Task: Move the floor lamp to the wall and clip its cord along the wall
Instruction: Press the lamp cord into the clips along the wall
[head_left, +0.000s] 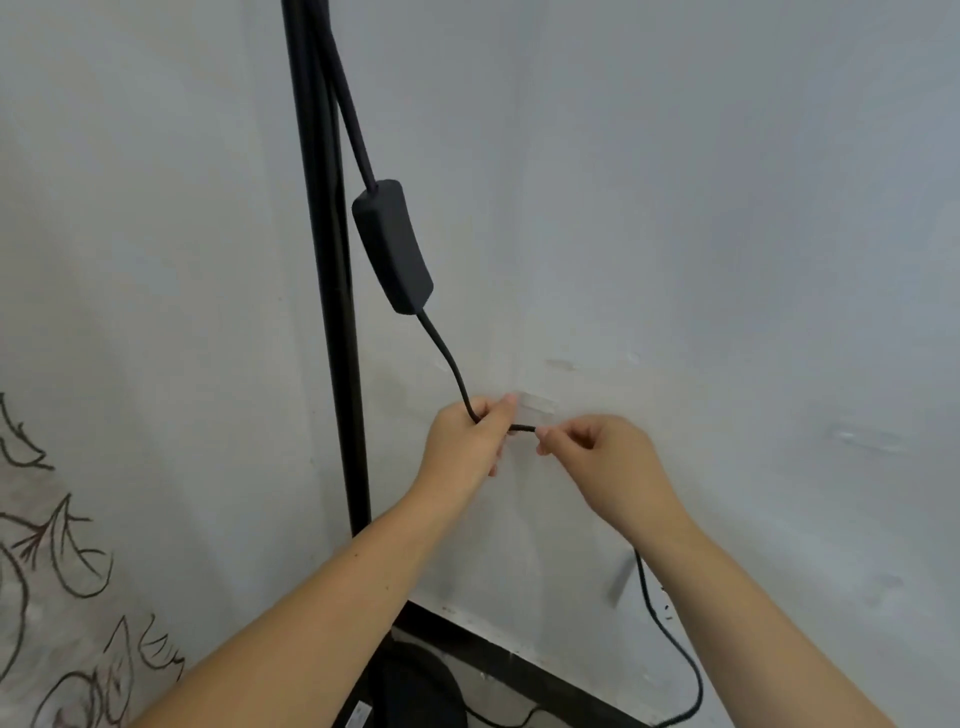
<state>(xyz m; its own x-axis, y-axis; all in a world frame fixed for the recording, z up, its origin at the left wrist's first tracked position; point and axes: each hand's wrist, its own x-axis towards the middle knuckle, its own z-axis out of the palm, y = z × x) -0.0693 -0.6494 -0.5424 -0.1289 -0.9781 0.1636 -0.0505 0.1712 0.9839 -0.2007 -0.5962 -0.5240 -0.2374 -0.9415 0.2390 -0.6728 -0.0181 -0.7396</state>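
Observation:
The black floor lamp pole (332, 291) stands upright close to the pale wall (675, 208). Its black cord (447, 358) hangs from an inline switch box (392, 244) down to my hands. My left hand (467, 441) pinches the cord just below a small clear clip (535, 405) stuck on the wall. My right hand (602, 457) pinches the cord a short way to the right. A short stretch of cord runs level between both hands, right under the clip. Below my right forearm the cord loops down to the floor (680, 670).
The lamp's round black base (415, 691) rests on the floor by a dark skirting strip (519, 649). At the left hangs a pale curtain with brown leaf outlines (62, 545). A second clear clip (621, 582) sits lower on the wall.

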